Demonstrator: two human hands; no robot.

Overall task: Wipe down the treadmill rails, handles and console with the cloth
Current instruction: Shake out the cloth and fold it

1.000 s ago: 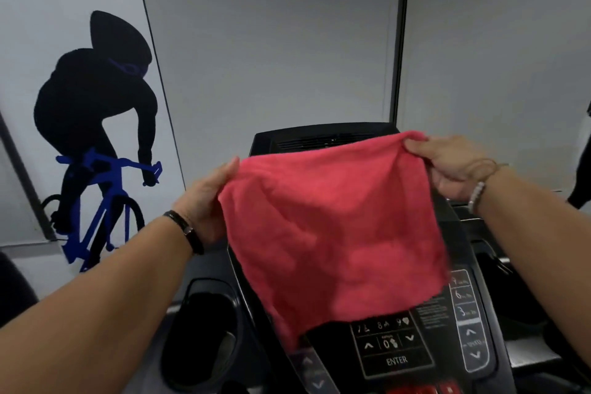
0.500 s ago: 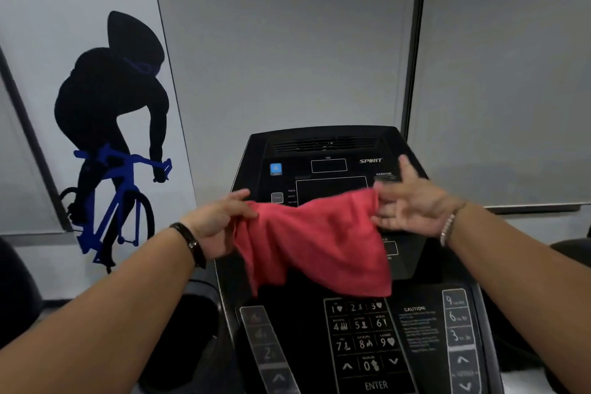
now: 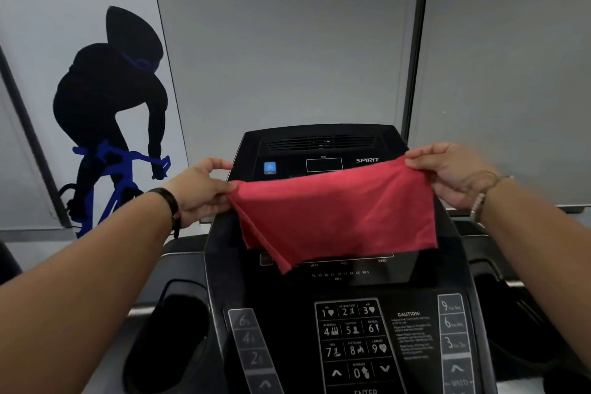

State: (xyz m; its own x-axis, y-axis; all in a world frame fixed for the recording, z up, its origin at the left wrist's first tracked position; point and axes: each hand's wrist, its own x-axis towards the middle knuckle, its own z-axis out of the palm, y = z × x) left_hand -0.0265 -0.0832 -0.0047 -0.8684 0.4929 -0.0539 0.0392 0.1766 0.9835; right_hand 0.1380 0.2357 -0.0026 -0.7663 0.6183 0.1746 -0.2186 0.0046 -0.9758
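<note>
"Judging by what is shown, how far has the wipe-down been taken?"

"Hardly begun, it would seem. The red cloth (image 3: pixel 335 214) is held stretched in the air just in front of the console (image 3: pixel 323 144), its lower edge hanging across the display. Whether the panel is touched cannot be told."

"And how is it gripped?"

"The left top corner is pinched in the curled fingers of the left hand (image 3: pixel 198 189), and the right corner likewise by the right hand (image 3: pixel 454 173). Nothing else is held."

"What remains to be done?"

"Seemingly everything: the console face, the nearer keypad (image 3: pixel 351 339), and the rails and handles, which are scarcely seen."
</note>
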